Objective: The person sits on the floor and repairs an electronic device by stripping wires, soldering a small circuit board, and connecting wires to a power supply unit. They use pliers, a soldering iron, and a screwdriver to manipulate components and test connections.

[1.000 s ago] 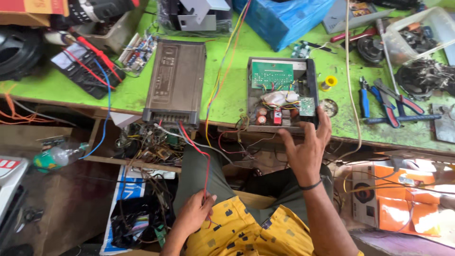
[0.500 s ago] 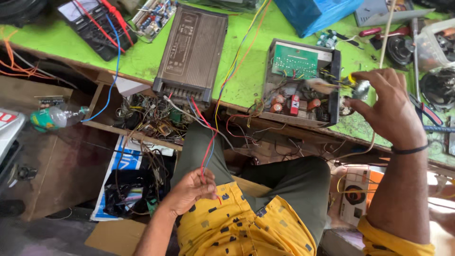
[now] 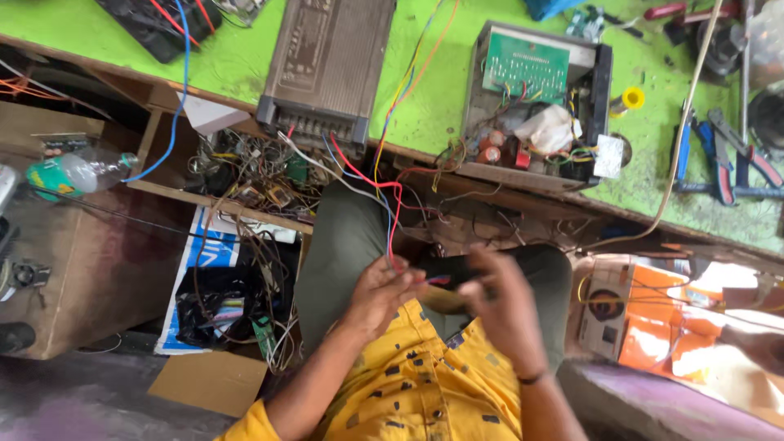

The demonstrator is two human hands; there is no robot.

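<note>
Both hands meet low over the lap. Left hand (image 3: 377,290) pinches the wires (image 3: 390,220), red and blue, between its fingertips. Right hand (image 3: 505,306) sits just beside it, fingers loosely curled toward the wire ends; blurred, so contact is unclear. The wires run up from the left hand to the grey metal box (image 3: 327,69) on the green bench (image 3: 425,106). An open chassis (image 3: 539,102) lies beyond the right hand.

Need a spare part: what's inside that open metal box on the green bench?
Inside the open metal box: a green circuit board, coloured wires, red round components and white wadding. Anything beneath the board is hidden.
</note>
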